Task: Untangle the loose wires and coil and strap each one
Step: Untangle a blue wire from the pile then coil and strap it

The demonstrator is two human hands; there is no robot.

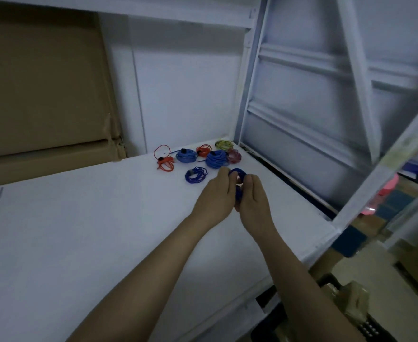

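Both hands [235, 193] clasp dark blue coil [238, 174] between them.

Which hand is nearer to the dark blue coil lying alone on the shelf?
Left. The left hand is just to the right of the dark blue coil; the right hand is farther right, beyond the left. Both hold another blue coil.

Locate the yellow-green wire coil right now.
Head view: the yellow-green wire coil lies at the shelf's far right back corner, just behind the pink wire coil and right of the small red coil.
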